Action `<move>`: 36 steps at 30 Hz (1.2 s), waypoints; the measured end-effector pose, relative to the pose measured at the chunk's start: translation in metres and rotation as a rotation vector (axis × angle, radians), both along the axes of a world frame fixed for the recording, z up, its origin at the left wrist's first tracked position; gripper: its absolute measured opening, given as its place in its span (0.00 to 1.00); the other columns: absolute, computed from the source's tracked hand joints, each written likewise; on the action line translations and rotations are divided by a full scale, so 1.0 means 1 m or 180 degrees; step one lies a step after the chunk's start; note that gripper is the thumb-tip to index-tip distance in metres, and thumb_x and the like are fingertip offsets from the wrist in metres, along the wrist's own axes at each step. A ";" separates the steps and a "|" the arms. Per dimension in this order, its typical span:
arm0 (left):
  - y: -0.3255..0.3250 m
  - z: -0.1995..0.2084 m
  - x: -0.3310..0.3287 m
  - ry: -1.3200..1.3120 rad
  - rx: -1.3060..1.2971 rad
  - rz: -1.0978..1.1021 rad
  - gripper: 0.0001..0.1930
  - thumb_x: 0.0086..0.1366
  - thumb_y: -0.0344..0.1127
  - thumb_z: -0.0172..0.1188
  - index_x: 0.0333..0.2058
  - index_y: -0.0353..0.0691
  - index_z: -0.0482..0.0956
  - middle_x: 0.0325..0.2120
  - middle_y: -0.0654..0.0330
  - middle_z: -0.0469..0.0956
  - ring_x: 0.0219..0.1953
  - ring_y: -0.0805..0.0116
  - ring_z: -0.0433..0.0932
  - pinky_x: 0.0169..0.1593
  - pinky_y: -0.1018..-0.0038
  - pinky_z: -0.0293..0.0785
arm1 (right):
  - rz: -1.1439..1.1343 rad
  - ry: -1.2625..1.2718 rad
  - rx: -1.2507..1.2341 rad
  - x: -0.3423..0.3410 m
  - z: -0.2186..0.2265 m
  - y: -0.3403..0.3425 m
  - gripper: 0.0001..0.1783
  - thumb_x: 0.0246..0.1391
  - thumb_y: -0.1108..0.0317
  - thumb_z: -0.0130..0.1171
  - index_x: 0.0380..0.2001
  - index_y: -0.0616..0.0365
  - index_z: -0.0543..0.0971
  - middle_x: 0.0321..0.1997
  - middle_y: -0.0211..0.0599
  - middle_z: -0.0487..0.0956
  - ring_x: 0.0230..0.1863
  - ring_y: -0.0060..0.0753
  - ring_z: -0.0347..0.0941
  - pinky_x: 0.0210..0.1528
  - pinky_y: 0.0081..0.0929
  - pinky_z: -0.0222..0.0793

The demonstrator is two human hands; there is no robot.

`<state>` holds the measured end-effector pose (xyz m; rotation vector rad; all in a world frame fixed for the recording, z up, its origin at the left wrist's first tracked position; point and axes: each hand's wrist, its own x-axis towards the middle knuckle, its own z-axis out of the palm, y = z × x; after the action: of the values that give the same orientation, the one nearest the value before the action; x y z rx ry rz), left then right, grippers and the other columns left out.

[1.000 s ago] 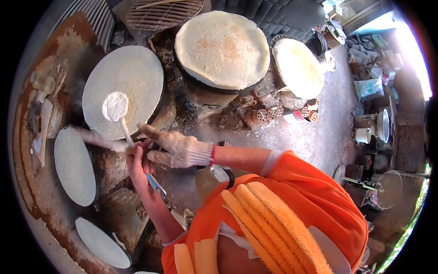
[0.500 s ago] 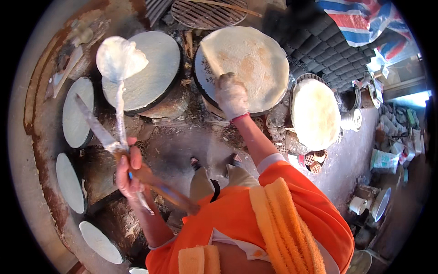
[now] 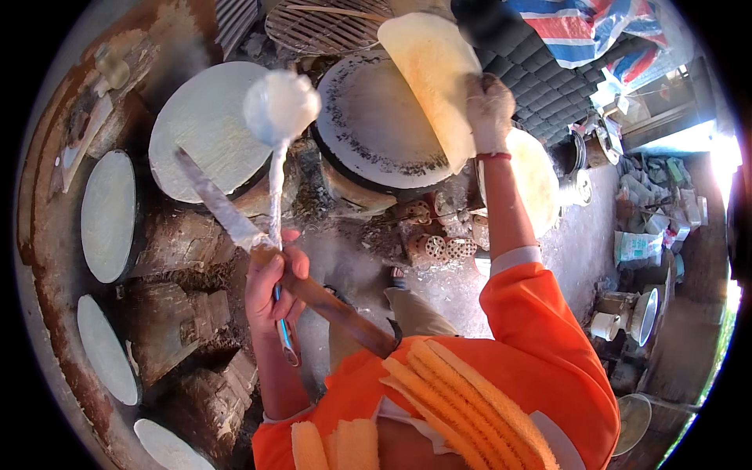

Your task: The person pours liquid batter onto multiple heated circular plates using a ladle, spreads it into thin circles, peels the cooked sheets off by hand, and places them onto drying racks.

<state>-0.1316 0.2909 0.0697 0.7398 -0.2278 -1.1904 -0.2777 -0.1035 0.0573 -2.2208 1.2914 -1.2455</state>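
Note:
My left hand (image 3: 274,286) is closed around two tools at once. One is a batter-coated ladle (image 3: 280,108) with a blue-striped handle, its bowl raised. The other is a long flat scraper (image 3: 215,200) with a wooden handle (image 3: 337,309) reaching back toward my chest. Whitish and gloved-looking, my right hand (image 3: 490,113) grips the right edge of a thin round pancake (image 3: 439,78). The pancake is lifted partly off the round griddle (image 3: 376,117), baring its pale surface and dark crumbs around the rim. Beneath my right forearm sits another round pancake (image 3: 533,176).
To the left, a griddle covered with pale batter (image 3: 207,129) stands beside another round griddle (image 3: 108,215), with more curving toward me. A round slatted grate (image 3: 325,27) is at the back. Stacked dark briquettes (image 3: 540,86) rise at back right; perforated briquettes (image 3: 446,247) lie on the floor.
My right hand has pulled the pancake up and rightward, uncovering much of the griddle. My left hand, with the ladle and scraper, has shifted right; the whole view has also moved somewhat.

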 end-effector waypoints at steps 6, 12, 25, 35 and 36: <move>-0.014 -0.004 -0.027 -0.0857 0.1627 -0.0236 0.15 0.63 0.32 0.45 0.48 0.35 0.64 0.29 0.56 0.73 0.07 0.86 0.53 0.08 0.87 0.47 | -0.0475 -0.0765 0.0039 -0.155 -0.010 -0.105 0.11 0.49 0.64 0.57 0.30 0.62 0.77 0.26 0.30 0.76 0.26 0.22 0.68 0.30 0.20 0.64; -0.029 -0.005 -0.057 -0.0405 -0.0220 0.0308 0.19 0.65 0.33 0.42 0.51 0.26 0.57 0.28 0.54 0.68 0.05 0.87 0.53 0.06 0.87 0.51 | -0.0954 -0.0492 0.0778 -0.342 -0.092 -0.093 0.14 0.52 0.59 0.51 0.32 0.61 0.75 0.28 0.35 0.74 0.27 0.28 0.69 0.28 0.26 0.66; 0.008 0.005 -0.100 -0.0029 -0.0069 0.0980 0.20 0.67 0.32 0.40 0.53 0.26 0.54 0.27 0.59 0.65 0.07 0.89 0.55 0.08 0.89 0.53 | -0.3005 0.0760 0.2613 -0.465 -0.287 -0.047 0.27 0.52 0.51 0.48 0.43 0.68 0.72 0.41 0.50 0.75 0.41 0.44 0.73 0.41 0.37 0.69; 0.183 -0.063 -0.089 -0.0682 -0.0950 0.1926 0.20 0.57 0.31 0.53 0.48 0.30 0.63 0.29 0.56 0.72 0.12 0.83 0.62 0.11 0.86 0.56 | 0.1459 0.3211 0.0242 -0.028 -0.138 0.146 0.31 0.51 0.52 0.53 0.52 0.63 0.62 0.47 0.47 0.71 0.46 0.43 0.70 0.46 0.36 0.67; 0.198 -0.071 -0.093 -0.1655 -0.1056 0.2079 0.21 0.55 0.31 0.56 0.47 0.32 0.64 0.29 0.57 0.74 0.13 0.82 0.64 0.12 0.85 0.57 | 0.1531 0.3391 0.0107 -0.008 -0.137 0.155 0.37 0.48 0.52 0.56 0.56 0.64 0.59 0.52 0.51 0.69 0.48 0.45 0.70 0.46 0.37 0.68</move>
<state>-0.2250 0.4888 -0.0014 0.7379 -0.5519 -0.3136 -0.2858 0.0511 -0.0794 -3.0030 0.8686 0.2086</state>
